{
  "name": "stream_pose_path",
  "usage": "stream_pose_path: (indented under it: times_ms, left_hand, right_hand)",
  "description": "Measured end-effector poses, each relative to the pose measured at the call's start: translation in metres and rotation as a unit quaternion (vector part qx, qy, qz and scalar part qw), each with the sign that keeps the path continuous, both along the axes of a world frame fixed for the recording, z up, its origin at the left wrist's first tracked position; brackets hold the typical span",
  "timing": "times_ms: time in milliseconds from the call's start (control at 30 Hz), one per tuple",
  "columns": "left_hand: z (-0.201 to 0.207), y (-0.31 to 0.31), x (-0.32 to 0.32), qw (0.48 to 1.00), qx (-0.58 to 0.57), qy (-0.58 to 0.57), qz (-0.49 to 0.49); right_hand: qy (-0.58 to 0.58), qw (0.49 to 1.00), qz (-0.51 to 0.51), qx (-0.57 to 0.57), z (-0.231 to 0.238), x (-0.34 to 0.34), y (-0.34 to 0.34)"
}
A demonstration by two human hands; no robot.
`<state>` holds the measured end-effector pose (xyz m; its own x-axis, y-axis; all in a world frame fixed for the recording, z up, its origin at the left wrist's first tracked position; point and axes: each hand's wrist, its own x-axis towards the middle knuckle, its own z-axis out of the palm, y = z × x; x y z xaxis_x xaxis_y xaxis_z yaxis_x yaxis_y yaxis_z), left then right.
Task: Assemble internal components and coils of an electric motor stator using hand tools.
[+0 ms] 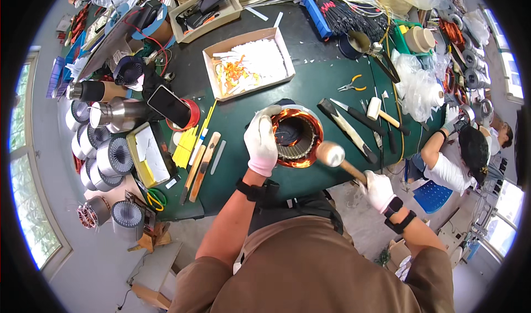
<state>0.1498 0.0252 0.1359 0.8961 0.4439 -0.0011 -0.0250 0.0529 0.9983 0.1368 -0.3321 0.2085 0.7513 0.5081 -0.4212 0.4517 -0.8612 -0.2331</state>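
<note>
A motor stator (316, 130) with copper windings around its open bore stands on the green table in front of me. My left hand (261, 141), in a white glove, grips its left side, with the fingers curled toward the upper rim. In my right hand (379, 192), also gloved, is the wooden handle of a mallet (331, 154). Its pale round head is slightly blurred at the stator's lower right edge; whether the two touch I cannot tell.
Right of the stator lie a second mallet (375, 109), knives and yellow-handled pliers (352, 84). A cardboard box (212, 86) of white and orange pieces sits behind. Wooden sticks (204, 166), a phone (168, 105) and several stator cores (114, 156) are leftward. Another person (454, 161) works at far right.
</note>
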Motion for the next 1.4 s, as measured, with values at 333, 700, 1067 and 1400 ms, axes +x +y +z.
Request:
stream_pose_path:
  times_ms: [333,700,1067,1400]
  left_hand:
    - [0.015,0.004,0.008,0.986,0.166,-0.01,-0.029]
    - [-0.005,-0.051,-0.063,0.807,0.565,-0.033,-0.171]
    - [0.036,-0.007,-0.067,0.878,0.416,-0.151,-0.18]
    - [0.019,0.011,-0.045,0.943,0.327,0.061,-0.023]
  right_hand:
    - [0.003,0.998,-0.058,0.006,0.015,-0.016,0.023]
    - [-0.046,0.971,-0.15,0.181,0.062,0.017,0.05]
    - [0.003,0.999,-0.025,0.041,0.034,-0.006,0.044]
    - [-0.003,0.973,-0.177,0.151,0.025,-0.026,0.05]
